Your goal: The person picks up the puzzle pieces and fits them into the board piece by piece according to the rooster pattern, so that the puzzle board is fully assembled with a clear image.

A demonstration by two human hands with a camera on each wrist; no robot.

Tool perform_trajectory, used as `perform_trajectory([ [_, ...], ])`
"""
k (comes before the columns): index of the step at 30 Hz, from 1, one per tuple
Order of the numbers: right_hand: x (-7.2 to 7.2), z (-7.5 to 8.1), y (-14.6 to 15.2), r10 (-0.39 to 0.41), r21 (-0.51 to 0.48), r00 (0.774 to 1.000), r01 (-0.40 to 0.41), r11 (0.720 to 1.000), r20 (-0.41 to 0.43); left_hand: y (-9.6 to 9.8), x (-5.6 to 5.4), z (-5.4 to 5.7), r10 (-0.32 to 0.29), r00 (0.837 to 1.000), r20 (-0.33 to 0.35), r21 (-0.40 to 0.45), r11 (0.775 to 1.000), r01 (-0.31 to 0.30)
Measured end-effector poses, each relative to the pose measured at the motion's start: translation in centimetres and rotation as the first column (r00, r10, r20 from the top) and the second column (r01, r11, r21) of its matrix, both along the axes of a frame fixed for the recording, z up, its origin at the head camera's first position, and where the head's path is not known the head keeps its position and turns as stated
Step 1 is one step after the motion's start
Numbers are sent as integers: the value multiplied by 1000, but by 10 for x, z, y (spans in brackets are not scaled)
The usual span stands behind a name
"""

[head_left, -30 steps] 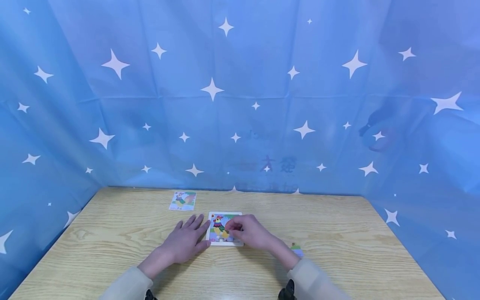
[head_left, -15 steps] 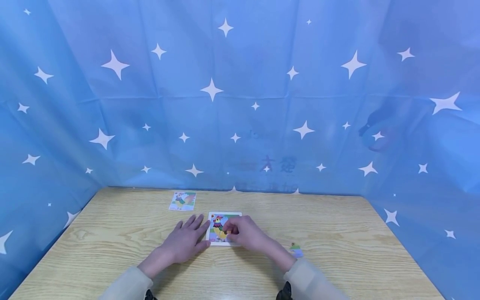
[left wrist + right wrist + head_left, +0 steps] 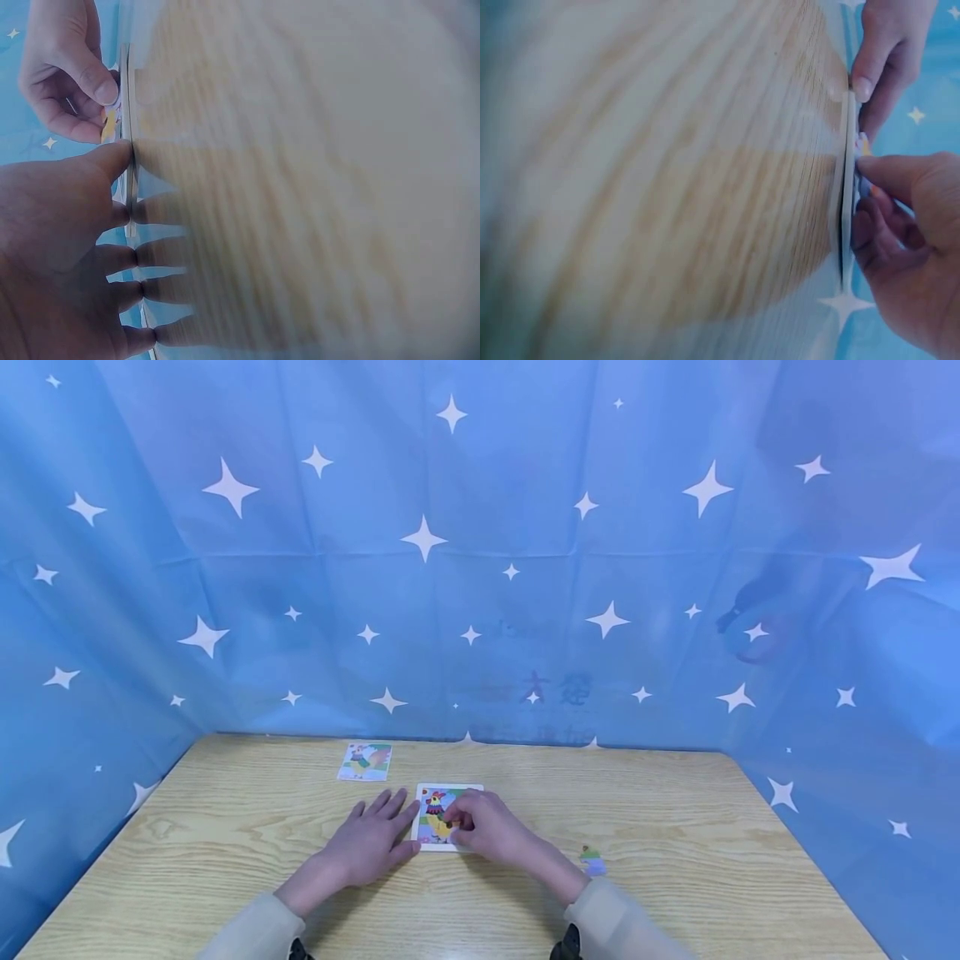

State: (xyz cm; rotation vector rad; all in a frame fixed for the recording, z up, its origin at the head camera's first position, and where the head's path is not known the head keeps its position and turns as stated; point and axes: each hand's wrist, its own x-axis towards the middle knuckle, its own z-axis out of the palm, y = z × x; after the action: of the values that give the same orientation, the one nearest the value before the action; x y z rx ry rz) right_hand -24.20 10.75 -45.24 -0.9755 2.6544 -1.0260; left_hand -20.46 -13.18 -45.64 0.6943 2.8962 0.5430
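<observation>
A small puzzle board (image 3: 450, 787) with a white frame and a rooster picture (image 3: 435, 806) lies flat on the table. My left hand (image 3: 369, 842) rests palm down on the table at its left side, fingers spread, thumb and forefinger right at the frame. Over the right part of the picture is my right hand (image 3: 489, 828), thumb and fingers bent together, covering that part. In the left wrist view, a partly yellow puzzle piece (image 3: 109, 126) shows between the right thumb and fingers, tilted against the board; most of it is hidden by them.
A printed rooster card (image 3: 365, 762) lies behind my left hand, near the table's back edge. Loose puzzle pieces (image 3: 593, 862), green and lilac, lie right of my right forearm. A blue curtain (image 3: 525, 610) with white stars hangs behind the wood-grain table (image 3: 697, 827).
My right hand has shifted slightly left over the picture with the piece, then stayed nearly in place. More of the loose pieces shows beside the forearm. My left hand has stayed still.
</observation>
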Motion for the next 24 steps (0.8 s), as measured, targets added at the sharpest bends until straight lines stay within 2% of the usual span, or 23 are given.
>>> perform_trajectory([
  [9,0,0,1,11,32,1000,-11,999,9,0,-1,0,-7,1000,-9,2,1000,7],
  [24,-3,-5,6,33,-4,997,-32,999,69,0,0,1,-12,1000,0,0,1000,12],
])
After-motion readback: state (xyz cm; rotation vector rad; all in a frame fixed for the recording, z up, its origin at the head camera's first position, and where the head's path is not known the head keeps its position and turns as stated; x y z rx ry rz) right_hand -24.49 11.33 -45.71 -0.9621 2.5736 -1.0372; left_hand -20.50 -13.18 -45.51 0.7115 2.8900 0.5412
